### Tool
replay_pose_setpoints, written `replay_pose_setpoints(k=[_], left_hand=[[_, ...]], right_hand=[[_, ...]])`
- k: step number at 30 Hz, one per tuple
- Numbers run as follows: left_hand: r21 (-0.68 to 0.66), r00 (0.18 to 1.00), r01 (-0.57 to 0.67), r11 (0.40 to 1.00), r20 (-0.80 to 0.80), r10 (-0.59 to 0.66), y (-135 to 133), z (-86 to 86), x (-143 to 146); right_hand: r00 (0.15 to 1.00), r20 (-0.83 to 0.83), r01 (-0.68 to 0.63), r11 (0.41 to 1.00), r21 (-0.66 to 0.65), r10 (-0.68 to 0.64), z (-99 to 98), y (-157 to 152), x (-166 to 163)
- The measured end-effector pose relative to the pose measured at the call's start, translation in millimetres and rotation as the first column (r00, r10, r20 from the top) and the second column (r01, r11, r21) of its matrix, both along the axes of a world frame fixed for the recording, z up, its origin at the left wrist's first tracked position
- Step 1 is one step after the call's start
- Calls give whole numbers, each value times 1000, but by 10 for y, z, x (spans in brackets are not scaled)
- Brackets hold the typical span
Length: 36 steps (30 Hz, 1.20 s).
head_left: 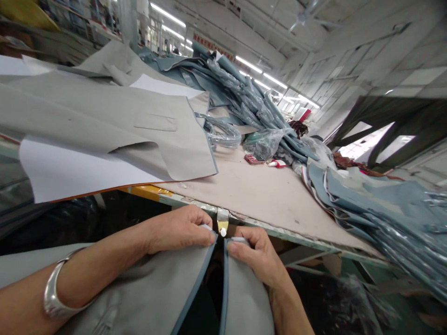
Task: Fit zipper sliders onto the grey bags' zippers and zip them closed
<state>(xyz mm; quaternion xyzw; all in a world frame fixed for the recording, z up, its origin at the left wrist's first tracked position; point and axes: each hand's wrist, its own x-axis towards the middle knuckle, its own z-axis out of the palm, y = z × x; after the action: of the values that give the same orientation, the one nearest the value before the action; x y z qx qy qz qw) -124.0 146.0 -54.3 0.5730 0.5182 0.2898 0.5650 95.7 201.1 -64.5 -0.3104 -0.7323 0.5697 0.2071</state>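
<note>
My left hand (181,230) pinches the upper corner of a grey fabric panel (150,284) edged with blue-grey binding. A second bound grey edge (244,288) hangs from the pinch of my right hand (256,251). Whether both belong to one piece I cannot tell. The two edges are apart, with a dark gap between them. Just above that gap, a small clip-like fitting (222,222) with a white knob sits at the table's front edge. A silver bangle (56,288) is on my left wrist.
Grey fabric pieces (104,107) with white sheets lie on the table (244,190) at left. Blue-grey bound pieces in plastic (230,83) are heaped behind, and another stack (377,200) hangs over the right edge. A red box (253,159) and a red-and-white item (277,164) lie mid-table.
</note>
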Motion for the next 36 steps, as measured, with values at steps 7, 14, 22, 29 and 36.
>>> replay_pose_setpoints(k=[7, 14, 22, 29, 36], left_hand=[[-77, 999, -5, 997, 35, 8, 57, -3, 28], [-101, 998, 1, 995, 66, 6, 103, -12, 28], [-114, 999, -2, 994, 41, 7, 123, -27, 38], [-92, 1000, -11, 996, 13, 12, 137, 25, 32], [-60, 997, 10, 998, -71, -14, 160, 35, 19]], right_hand=[[1000, 8, -11, 1000, -8, 12, -6, 70, 20], [1000, 20, -19, 1000, 14, 19, -9, 88, 0], [1000, 28, -13, 1000, 23, 12, 14, 90, -25], [999, 41, -5, 999, 47, 3, 14, 82, -46], [999, 54, -7, 999, 40, 5, 30, 91, -33]])
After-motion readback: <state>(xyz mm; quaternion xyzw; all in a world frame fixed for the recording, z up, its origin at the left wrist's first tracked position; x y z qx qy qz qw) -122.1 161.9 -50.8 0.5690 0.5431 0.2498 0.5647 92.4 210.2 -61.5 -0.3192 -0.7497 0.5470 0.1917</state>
